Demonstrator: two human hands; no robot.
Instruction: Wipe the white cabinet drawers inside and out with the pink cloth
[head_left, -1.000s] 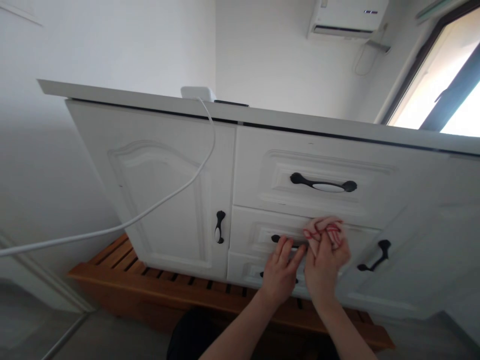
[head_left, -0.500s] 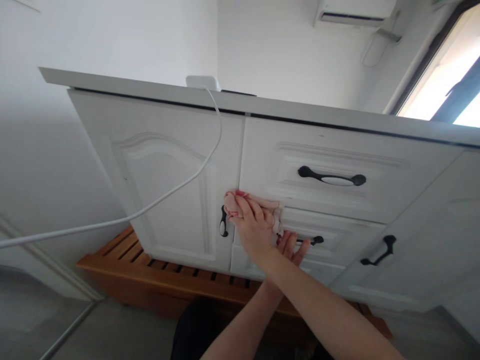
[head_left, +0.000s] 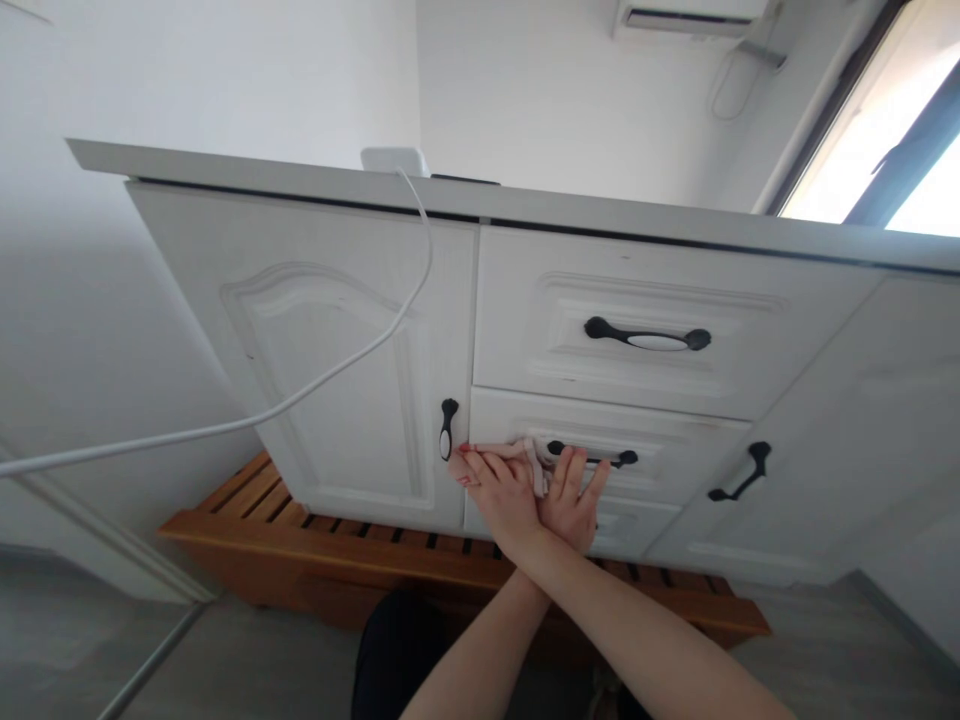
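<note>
My forearms cross, the right over the left. My right hand presses a pink and white cloth against the left part of the middle drawer front. Part of the cloth is hidden under its fingers. To the right of it, my left hand lies with fingers stretched over the lower edge of the middle drawer's black handle; it does not appear to grip it. Just left of the cloth is the black door handle with a white inlay.
A white cable hangs across the cabinet door from a white box on the cabinet top. Below stands a slatted wooden bench. Other black handles stick out at the top drawer and right door.
My right hand has moved the cloth down, from the seam below the top drawer onto the middle drawer front. The left hand stays by the middle handle, and the view has shifted slightly.
</note>
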